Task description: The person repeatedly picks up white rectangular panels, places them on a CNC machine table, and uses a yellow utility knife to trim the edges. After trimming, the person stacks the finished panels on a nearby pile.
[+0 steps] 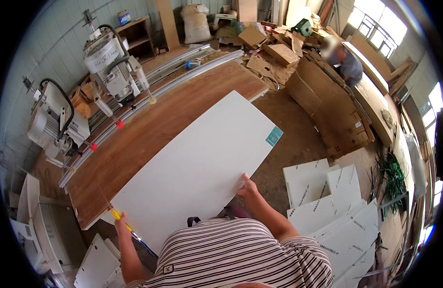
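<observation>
A long white panel (pixel 192 158) lies at a slant across the brown wooden worktable (pixel 183 108), its near end close to my body. It bears a teal label (pixel 274 136) at its far right corner. My right hand (pixel 248 187) is closed on the panel's right edge, thumb on top and the other fingers hidden below. At the panel's near left corner, my left hand (pixel 120 224) is wrapped round a yellow air blow gun (pixel 117 214) with a thin nozzle and a blue hose trailing toward me.
Two drilling machines (pixel 108 60) stand along metal rails (pixel 159 79) at the table's far left. White panels (pixel 322 206) are stacked on the floor at right. Behind them stands a large cardboard sheet (pixel 327 101), with a person (pixel 344 62) beyond. Cardboard scraps (pixel 279 50) heap at the back.
</observation>
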{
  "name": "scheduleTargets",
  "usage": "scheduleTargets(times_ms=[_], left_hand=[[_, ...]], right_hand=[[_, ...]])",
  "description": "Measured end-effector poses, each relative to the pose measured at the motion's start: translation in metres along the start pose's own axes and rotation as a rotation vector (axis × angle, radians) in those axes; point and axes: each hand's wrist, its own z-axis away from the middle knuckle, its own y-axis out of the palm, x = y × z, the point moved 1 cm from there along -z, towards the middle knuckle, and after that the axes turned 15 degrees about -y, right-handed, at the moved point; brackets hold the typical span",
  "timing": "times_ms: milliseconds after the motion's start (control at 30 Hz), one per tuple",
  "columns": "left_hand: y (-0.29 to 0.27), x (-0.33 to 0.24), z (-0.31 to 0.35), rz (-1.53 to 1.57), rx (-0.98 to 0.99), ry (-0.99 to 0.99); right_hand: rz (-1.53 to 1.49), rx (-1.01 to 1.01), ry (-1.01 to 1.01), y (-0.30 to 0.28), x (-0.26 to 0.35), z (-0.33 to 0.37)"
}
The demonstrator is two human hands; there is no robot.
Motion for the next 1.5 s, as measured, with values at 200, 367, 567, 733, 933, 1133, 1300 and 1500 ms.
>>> scheduleTargets(times_ms=[200, 367, 567, 733, 933, 1133, 1300, 1500], left_hand=[[0.035, 0.084, 0.041, -0.231, 0.061, 0.059], [0.105, 0.075, 0.001, -0.355, -0.072, 0.383], [0.214, -0.036, 0.0, -0.666, -0.27, 0.402], [0.235, -0.014, 0.017, -0.695, -0.239, 0.512], [0.241, 0.014, 0.051, -0.446, -0.136, 0.378], [0.227, 0.05, 0.085, -0.271, -0.013, 0.315], [0.209, 0.028, 0.135, -0.467, -0.066, 0.286], [0.184, 0.013, 0.168, -0.442, 0.004, 0.25]], right_hand=[[0.014, 0.13, 0.037, 0.048, 0.031, -0.035], [0.097, 0.228, -0.017, 0.096, 0.049, -0.114], [0.653, 0.537, 0.356, 0.182, 0.028, -0.123], [0.582, 0.48, 0.248, 0.217, 0.008, -0.158], [0.695, 0.399, 0.034, 0.244, -0.013, -0.181], [0.756, 0.379, 0.035, 0.241, -0.014, -0.195], [0.8, 0.384, -0.026, 0.248, -0.015, -0.191], [0.833, 0.423, -0.069, 0.251, -0.015, -0.191]])
